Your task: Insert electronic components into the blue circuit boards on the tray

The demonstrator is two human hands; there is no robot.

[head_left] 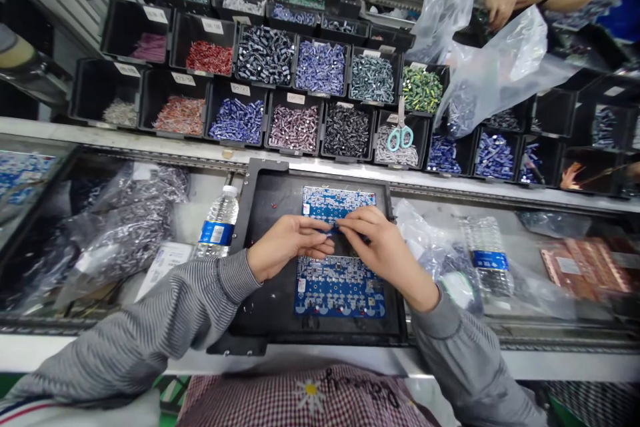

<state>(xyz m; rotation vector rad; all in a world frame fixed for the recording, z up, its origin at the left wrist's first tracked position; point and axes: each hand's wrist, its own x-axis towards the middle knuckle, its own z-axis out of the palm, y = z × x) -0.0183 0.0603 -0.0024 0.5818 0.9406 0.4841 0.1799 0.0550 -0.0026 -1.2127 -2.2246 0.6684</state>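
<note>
The left hand (287,248) and right hand (383,247) meet over a black fixture (260,197), their fingers pinching a small blue part (327,229) from both sides at the lower edge of the upper circuit board (339,201). A second board (340,288) lies toward 6 o'clock. Both hands work low and close, steadying so small a part; component bins (265,53) fill 12 o'clock, scissors (400,133) rest in one near 1 o'clock, and a water bottle (217,223) stands at 9 o'clock.

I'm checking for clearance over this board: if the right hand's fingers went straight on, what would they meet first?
Most likely the left hand's fingertips, right in front of them above the upper blue circuit board; depth is hard to judge from this view.
</note>
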